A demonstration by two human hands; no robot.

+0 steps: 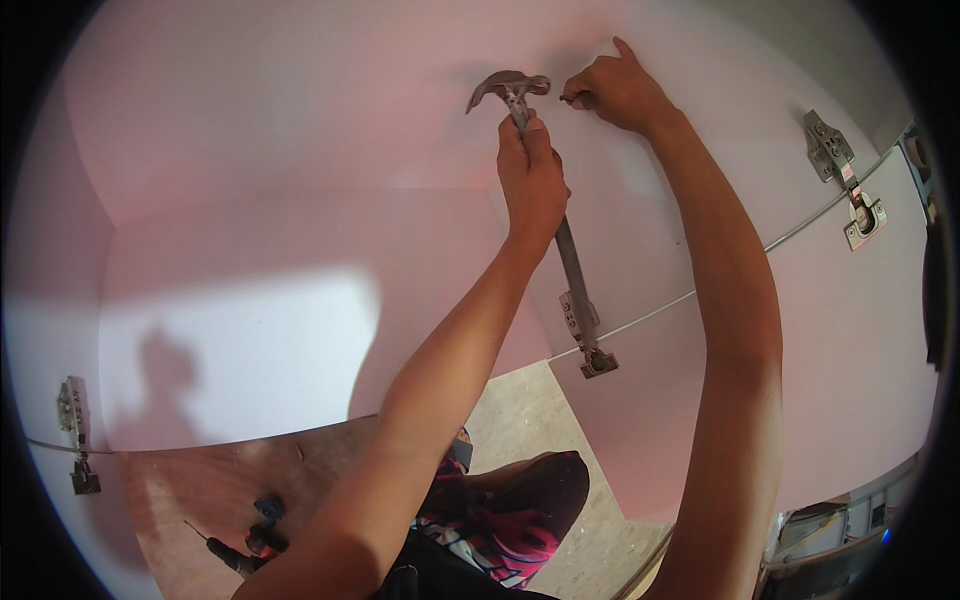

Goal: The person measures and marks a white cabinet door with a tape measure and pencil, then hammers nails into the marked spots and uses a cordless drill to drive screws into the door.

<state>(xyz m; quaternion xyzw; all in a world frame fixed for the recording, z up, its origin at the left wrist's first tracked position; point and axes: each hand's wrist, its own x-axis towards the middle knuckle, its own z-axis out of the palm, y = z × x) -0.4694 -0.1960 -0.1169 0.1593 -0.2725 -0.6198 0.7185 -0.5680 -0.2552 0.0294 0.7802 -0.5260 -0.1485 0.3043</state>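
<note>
My left hand [532, 180] is wrapped round the upper handle of a metal claw hammer [570, 265], just below its head. The claw points left, and the striking face is turned toward my right hand [622, 92]. That hand rests by the white cabinet panel [620, 220] with thumb and forefinger pinched on a small dark, thin piece that looks like a nail [567, 98]. One finger of it stretches up along the panel. A small gap lies between the hammer face and the nail.
Metal cabinet hinges sit at the right [845, 180], near the hammer's lower end [582, 312] and at the far left [74, 430]. A cabinet door [820, 330] stands swung out on the right. On the floor [510, 420] lies a power drill [235, 552].
</note>
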